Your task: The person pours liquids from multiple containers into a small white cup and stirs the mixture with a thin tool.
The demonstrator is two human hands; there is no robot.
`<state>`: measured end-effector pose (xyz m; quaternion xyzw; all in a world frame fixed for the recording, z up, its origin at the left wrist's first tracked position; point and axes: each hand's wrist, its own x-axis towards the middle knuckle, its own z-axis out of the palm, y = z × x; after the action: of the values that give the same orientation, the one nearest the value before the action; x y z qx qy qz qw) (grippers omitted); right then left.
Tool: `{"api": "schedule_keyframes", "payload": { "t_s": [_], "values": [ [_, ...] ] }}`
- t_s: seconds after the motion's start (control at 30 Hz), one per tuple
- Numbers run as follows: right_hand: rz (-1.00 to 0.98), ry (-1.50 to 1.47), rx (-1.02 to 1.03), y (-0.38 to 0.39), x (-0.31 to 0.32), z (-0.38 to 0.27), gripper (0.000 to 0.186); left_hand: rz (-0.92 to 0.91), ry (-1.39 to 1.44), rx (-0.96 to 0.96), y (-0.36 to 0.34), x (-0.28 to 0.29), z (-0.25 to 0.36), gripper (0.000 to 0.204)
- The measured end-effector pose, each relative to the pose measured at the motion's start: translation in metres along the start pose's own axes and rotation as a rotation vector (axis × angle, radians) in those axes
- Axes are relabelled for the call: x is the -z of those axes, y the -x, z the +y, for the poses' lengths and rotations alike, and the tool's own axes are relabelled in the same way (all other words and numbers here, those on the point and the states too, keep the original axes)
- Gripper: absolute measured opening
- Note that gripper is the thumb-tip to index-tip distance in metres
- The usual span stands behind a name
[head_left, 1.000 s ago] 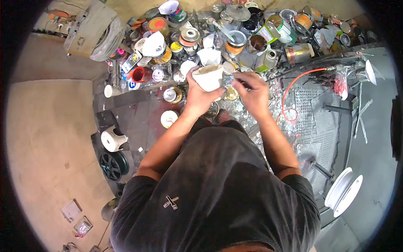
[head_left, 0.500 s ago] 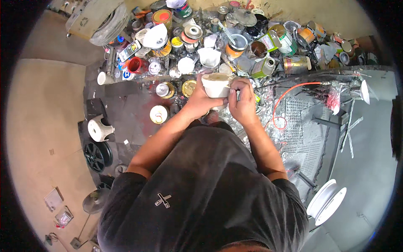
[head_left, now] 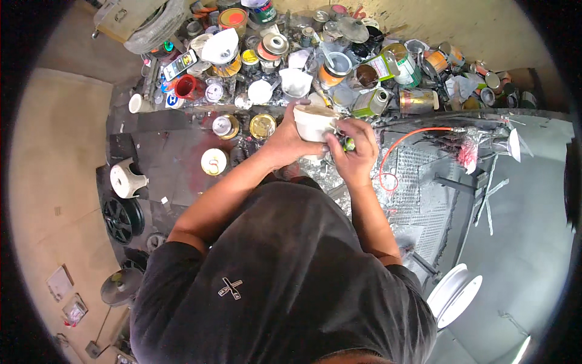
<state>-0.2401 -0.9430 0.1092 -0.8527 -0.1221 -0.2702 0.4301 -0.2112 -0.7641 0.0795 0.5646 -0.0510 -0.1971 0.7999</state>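
In front of my chest, a white tub [head_left: 314, 126] with a tan, worn-looking top is held slightly tilted. My left hand [head_left: 290, 139] wraps round its left side, the thumb lying along its lower front. On the other side my right hand [head_left: 356, 148] is bent, with thumb and fingertips against the tub's right side near the rim. Whether a small thing lies under those fingertips is hidden. Below and left of the tub, a yellow-rimmed tin [head_left: 262, 126] and a silver-lidded can [head_left: 225, 126] stand on the floor.
Crowded paint cans and tins fill the far side, among them a red cup [head_left: 188, 88], a grey-filled orange can [head_left: 335, 68] and a white paper cup [head_left: 296, 82]. An orange hose [head_left: 397, 142] curls at right. A white stool [head_left: 127, 178] stands left; a white wheel rim [head_left: 454, 297] sits lower right.
The whole view has shifted, so the surroundings appear a little further left. My right hand's fingers have uncurled somewhat and reach over toward the tub's side. The left hand keeps its hold.
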Motion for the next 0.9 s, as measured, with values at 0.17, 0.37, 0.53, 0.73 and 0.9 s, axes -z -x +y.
{"api": "schedule_keyframes", "payload": {
  "t_s": [0.17, 0.37, 0.53, 0.73, 0.9],
  "values": [
    [-0.030, 0.142, 0.176, 0.000, 0.001, 0.009, 0.025, 0.019, -0.036, 0.029, 0.002, 0.001, -0.016, 0.115],
    [-0.192, 0.023, -0.045, 0.007, 0.014, 0.005, 0.012, -0.145, -0.191, 0.092, -0.004, 0.030, -0.019, 0.109],
    [0.288, -1.242, -0.937, 0.007, 0.022, 0.047, 0.011, -0.379, -0.245, 0.008, 0.004, 0.042, -0.017, 0.113],
    [0.392, -0.928, -0.816, -0.011, 0.049, 0.057, 0.010, -0.277, 0.028, 0.087, 0.026, 0.024, -0.020, 0.110],
    [-0.170, -0.604, -0.718, 0.038, 0.036, 0.048, 0.018, -0.123, 0.282, 0.189, 0.020, 0.021, -0.022, 0.100]
  ]
}}
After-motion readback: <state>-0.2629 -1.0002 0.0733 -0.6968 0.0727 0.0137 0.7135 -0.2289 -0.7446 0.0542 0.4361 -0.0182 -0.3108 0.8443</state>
